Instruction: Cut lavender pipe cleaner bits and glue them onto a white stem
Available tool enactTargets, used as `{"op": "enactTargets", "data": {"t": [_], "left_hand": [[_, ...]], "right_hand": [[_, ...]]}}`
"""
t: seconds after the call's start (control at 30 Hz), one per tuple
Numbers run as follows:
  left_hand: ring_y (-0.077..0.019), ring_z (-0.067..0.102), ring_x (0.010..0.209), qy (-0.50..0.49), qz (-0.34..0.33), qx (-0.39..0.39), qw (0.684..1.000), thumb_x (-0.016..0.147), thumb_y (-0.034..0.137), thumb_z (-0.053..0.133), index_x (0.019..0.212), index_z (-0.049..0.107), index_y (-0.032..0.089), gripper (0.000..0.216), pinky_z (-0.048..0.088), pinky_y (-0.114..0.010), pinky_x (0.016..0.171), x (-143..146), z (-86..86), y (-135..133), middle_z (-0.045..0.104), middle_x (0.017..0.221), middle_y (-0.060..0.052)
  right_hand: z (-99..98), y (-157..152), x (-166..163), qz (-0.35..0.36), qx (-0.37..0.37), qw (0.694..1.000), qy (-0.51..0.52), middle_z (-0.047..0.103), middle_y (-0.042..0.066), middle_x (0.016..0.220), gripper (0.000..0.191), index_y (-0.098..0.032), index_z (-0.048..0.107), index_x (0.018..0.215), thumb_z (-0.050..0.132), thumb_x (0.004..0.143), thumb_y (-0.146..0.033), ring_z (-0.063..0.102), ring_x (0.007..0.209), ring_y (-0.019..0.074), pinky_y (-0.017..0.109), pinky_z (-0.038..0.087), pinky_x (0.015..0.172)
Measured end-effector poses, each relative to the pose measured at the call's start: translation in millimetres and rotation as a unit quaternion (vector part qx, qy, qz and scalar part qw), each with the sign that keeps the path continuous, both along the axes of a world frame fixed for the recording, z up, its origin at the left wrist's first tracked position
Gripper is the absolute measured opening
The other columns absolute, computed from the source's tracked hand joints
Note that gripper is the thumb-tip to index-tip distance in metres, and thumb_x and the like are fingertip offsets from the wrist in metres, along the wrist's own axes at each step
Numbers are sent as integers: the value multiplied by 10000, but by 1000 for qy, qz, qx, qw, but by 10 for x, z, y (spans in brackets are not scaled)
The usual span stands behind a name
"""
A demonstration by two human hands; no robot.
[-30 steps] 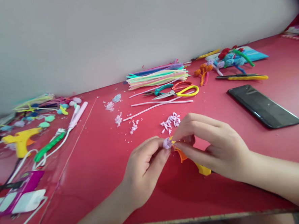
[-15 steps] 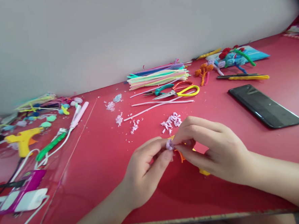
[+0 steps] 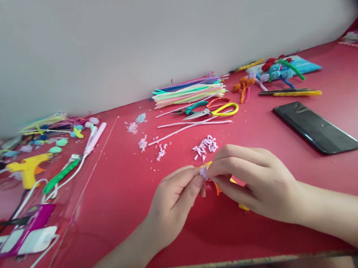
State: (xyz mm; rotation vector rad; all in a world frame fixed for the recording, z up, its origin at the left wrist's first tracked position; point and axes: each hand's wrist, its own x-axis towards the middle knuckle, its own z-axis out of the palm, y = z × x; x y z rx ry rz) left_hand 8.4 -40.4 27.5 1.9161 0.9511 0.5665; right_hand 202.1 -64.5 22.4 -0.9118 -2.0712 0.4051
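Note:
My left hand [image 3: 174, 201] and my right hand [image 3: 251, 178] meet over the red table [image 3: 125, 202], fingertips pinched together on a small lilac fuzzy piece [image 3: 203, 172]. Under my right hand lies a yellow and orange object [image 3: 242, 206], mostly hidden by the fingers. Just beyond the hands sits a little heap of cut lilac pipe-cleaner bits [image 3: 205, 145]. Two long pale pink pipe cleaners [image 3: 190, 125] lie further back.
Yellow-handled scissors [image 3: 218, 110] and teal pliers [image 3: 192, 107] lie by a bundle of coloured pipe cleaners [image 3: 188, 93]. A black phone [image 3: 316, 127] is at right, finished pipe-cleaner flowers [image 3: 274, 71] behind it. A yellow glue gun [image 3: 28, 167], cables and a charger [image 3: 30, 240] crowd the left.
The hands have stayed in place, the fingers shifting slightly around the lilac piece; my right hand has lowered a little and hides more of the yellow object.

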Motion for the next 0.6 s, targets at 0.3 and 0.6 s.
{"op": "enactTargets", "data": {"t": [0.3, 0.6], "left_hand": [[-129, 537, 738, -22, 6, 157, 987, 906, 156, 423, 1130, 553, 190, 262, 431, -235, 658, -12, -55, 22, 583, 886, -53], [-135, 550, 743, -29, 32, 207, 977, 898, 149, 434, 1001, 576, 173, 177, 441, -231, 666, -6, -67, 15, 580, 831, -49]], "right_hand": [[59, 34, 16, -52, -58, 994, 70, 569, 17, 790, 178, -211, 556, 941, 510, 812, -96, 538, 663, 119, 235, 466, 607], [-16, 3, -68, -24, -61, 996, 68, 573, 29, 848, 185, -206, 541, 995, 489, 837, -125, 520, 639, 100, 226, 469, 590]]}}
